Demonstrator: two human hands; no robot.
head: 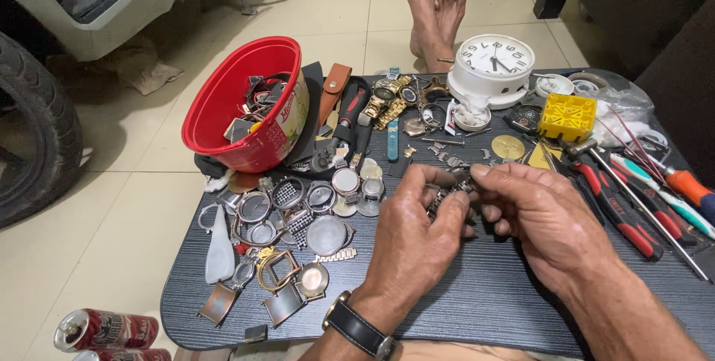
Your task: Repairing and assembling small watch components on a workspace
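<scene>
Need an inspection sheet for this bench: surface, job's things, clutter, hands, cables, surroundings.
Surface: dark low table, crowded along the far side.
Job's things: metal watch band held between both hands.
Clutter: watch cases, red bowl of parts tipped on its side, white clock, yellow box, red-handled pliers, screwdrivers.
Hands: left hand, with a wristwatch, and right hand both pinch the band.
Cables: nothing seen.
Surroundings: tiled floor, tyre, cans, bare feet.
</scene>
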